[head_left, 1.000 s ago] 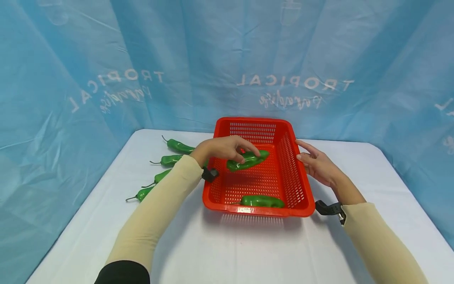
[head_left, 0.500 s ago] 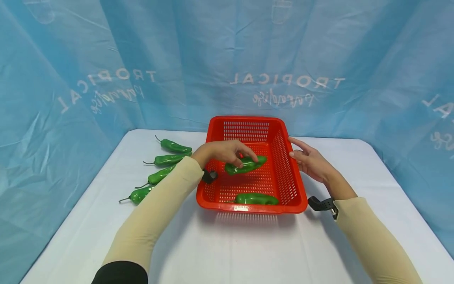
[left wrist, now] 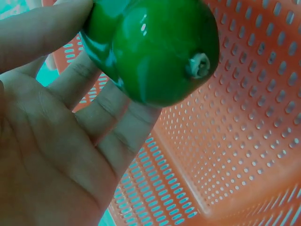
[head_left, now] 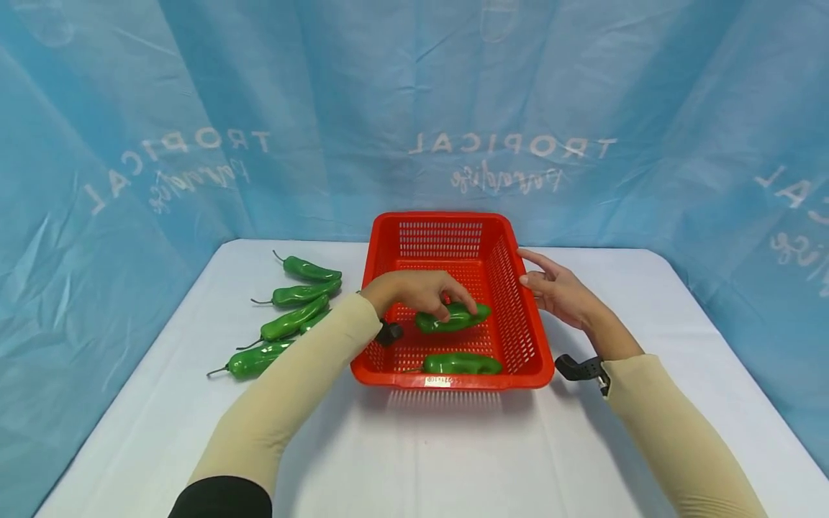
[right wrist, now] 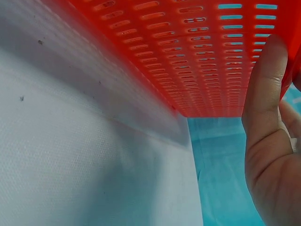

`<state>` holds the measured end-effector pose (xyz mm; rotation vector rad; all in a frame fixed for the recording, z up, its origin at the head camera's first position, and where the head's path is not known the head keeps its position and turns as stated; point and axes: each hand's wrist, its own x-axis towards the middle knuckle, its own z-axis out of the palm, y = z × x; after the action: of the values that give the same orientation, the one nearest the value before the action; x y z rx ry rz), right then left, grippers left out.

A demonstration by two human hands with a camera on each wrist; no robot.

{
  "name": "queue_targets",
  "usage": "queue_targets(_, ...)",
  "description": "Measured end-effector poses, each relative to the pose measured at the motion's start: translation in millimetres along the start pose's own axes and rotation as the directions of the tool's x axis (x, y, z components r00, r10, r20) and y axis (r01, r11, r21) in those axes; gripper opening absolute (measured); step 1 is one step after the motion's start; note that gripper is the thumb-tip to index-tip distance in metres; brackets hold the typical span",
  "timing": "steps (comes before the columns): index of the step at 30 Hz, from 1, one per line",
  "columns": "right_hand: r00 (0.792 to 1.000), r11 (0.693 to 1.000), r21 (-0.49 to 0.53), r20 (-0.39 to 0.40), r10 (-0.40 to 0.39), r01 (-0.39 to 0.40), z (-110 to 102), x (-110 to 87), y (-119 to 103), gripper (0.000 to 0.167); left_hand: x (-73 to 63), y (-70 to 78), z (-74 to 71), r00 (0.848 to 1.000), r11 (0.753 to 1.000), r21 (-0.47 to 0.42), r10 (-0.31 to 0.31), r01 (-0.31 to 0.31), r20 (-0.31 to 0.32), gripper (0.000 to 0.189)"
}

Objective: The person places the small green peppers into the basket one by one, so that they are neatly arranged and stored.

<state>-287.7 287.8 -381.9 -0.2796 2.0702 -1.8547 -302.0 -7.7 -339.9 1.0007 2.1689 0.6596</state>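
Observation:
My left hand (head_left: 427,293) is over the inside of a red plastic basket (head_left: 449,383), its fingers pinching a green chili pepper (head_left: 455,317). In the left wrist view the rounded stem end of that chili pepper (left wrist: 155,52) faces the camera, with the thumb on one side and fingers beneath. A second chili pepper (head_left: 462,364) lies on the basket floor along the near wall. At the basket's right side my right hand (head_left: 565,296) grips the rim. One of its fingers (right wrist: 268,70) lies against the slotted outer wall in the right wrist view.
Several more green chili peppers (head_left: 306,293) lie in a fanned row on the white table (head_left: 414,460), left of the basket; my left sleeve (head_left: 304,381) partly covers them. A blue printed curtain (head_left: 350,108) hangs behind and beside the table.
My left hand has lowered the chili pepper and brought it nearer the one on the basket floor. The head view has shifted slightly; my right hand stays at the rim.

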Motion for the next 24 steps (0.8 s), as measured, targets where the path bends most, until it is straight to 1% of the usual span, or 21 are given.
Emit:
queue_targets(4, 1.000, 1.000, -0.002, -0.006, -0.008, 0.008, -0.2, -0.1, -0.5, 0.069, 4.0, 2.6, 0.3, 1.000, 1.000, 0.008, -0.005, 0.005, 0.010, 0.043)
queue_targets(11, 1.000, 1.000, 0.019, 0.010, -0.006, 0.006, -1.5, 1.4, -1.1, 0.069, 13.4, 3.6, 4.0, 0.998, 0.997, 0.055, -0.056, 0.054, 0.039, 0.043)
queue_targets(14, 1.000, 1.000, 0.019, 0.015, -0.004, 0.004, -1.5, 2.5, -0.8, 0.069, 17.1, 4.0, 6.8, 0.997, 0.997, 0.044, -0.066, 0.064, 0.050, 0.043)
queue_targets(17, 1.000, 1.000, 0.021, 0.021, -0.010, 0.009, -1.2, 3.9, -0.4, 0.069, 19.7, 4.1, 8.9, 0.997, 0.997, 0.023, -0.069, 0.068, 0.046, 0.042)
queue_targets(21, 1.000, 0.999, 0.034, 0.026, -0.010, 0.009, -1.6, 3.9, 0.3, 0.070, 24.9, 0.4, 12.5, 0.997, 0.998, 0.002, -0.058, 0.058, 0.054, 0.043)
queue_targets(24, 0.999, 0.999, 0.038, 0.033, -0.006, 0.005, -2.6, 3.2, 1.0, 0.070, 27.9, -3.6, 15.0, 0.996, 0.997, -0.018, -0.069, 0.070, 0.060, 0.043)
